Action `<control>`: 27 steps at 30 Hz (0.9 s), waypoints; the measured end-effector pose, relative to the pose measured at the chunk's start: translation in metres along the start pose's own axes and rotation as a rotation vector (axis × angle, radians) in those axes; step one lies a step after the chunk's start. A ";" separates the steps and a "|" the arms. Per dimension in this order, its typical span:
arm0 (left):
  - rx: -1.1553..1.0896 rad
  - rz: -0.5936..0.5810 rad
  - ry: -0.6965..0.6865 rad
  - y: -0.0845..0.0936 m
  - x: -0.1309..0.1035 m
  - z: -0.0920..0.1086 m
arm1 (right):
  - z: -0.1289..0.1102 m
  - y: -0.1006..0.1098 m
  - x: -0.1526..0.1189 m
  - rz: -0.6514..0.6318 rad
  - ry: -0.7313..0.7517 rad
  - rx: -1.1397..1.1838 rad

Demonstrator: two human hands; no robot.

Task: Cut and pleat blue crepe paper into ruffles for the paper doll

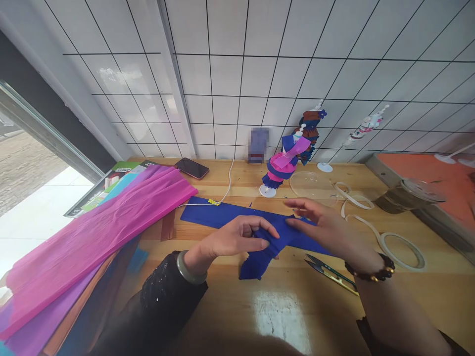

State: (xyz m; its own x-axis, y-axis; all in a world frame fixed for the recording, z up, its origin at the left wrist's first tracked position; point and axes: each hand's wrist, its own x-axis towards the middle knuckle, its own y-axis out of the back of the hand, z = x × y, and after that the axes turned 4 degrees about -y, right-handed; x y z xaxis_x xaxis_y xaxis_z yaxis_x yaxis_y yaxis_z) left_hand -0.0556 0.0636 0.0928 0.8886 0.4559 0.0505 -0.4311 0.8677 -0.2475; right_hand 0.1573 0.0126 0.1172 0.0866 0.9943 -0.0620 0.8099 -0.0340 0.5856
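Observation:
A small gathered piece of dark blue crepe paper hangs from my left hand, whose thumb and fingers are closed on it. My right hand is beside the piece's upper right end, thumb and fingers apart; whether its thumb tip touches the paper I cannot tell. Beneath both hands a long flat strip of dark blue crepe paper lies across the wooden table. Thread snips rest just below my right hand.
Pink crepe paper tops a stack of coloured sheets at left. A phone and white cable lie behind. A pink-and-blue paper-dressed figure stands at the back. Tape roll, clear jar and orange-surfaced tray are right.

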 end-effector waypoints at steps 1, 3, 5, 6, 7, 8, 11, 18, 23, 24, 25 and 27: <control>0.046 0.044 -0.024 0.001 0.001 -0.001 | 0.002 -0.002 -0.001 0.125 0.002 0.007; 0.131 0.139 -0.066 0.003 0.003 -0.002 | 0.006 -0.007 -0.006 0.311 -0.004 0.057; 0.165 0.232 -0.098 0.006 0.005 -0.004 | 0.008 -0.012 -0.011 0.367 -0.015 0.111; 0.165 0.272 -0.113 0.007 0.007 -0.005 | 0.008 -0.015 -0.013 0.336 -0.011 0.130; 0.156 0.306 -0.127 0.008 0.008 -0.006 | 0.008 -0.018 -0.014 0.285 0.002 0.140; 0.143 0.336 -0.140 0.009 0.009 -0.007 | 0.008 -0.022 -0.014 0.226 0.026 0.150; 0.148 0.426 -0.169 0.011 0.012 -0.010 | 0.006 -0.033 -0.008 0.116 0.111 0.139; 0.239 0.561 -0.202 0.010 0.015 -0.014 | 0.000 -0.055 0.010 0.191 0.239 0.056; 0.267 0.573 -0.221 0.010 0.016 -0.017 | -0.002 -0.058 0.015 0.204 0.335 0.031; 0.269 0.576 -0.223 0.010 0.015 -0.018 | -0.002 -0.058 0.016 0.210 0.356 0.020; 0.272 0.579 -0.223 0.010 0.015 -0.019 | -0.001 -0.057 0.016 0.216 0.377 0.003; 0.286 0.589 -0.217 0.011 0.015 -0.019 | 0.000 -0.056 0.017 0.233 0.408 -0.040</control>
State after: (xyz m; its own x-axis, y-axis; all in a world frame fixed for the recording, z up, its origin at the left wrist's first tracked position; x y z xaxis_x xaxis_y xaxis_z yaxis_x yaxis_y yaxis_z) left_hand -0.0439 0.0761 0.0720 0.4546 0.8710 0.1861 -0.8835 0.4675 -0.0301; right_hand 0.1138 0.0313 0.0831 0.0220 0.9193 0.3930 0.7725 -0.2651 0.5770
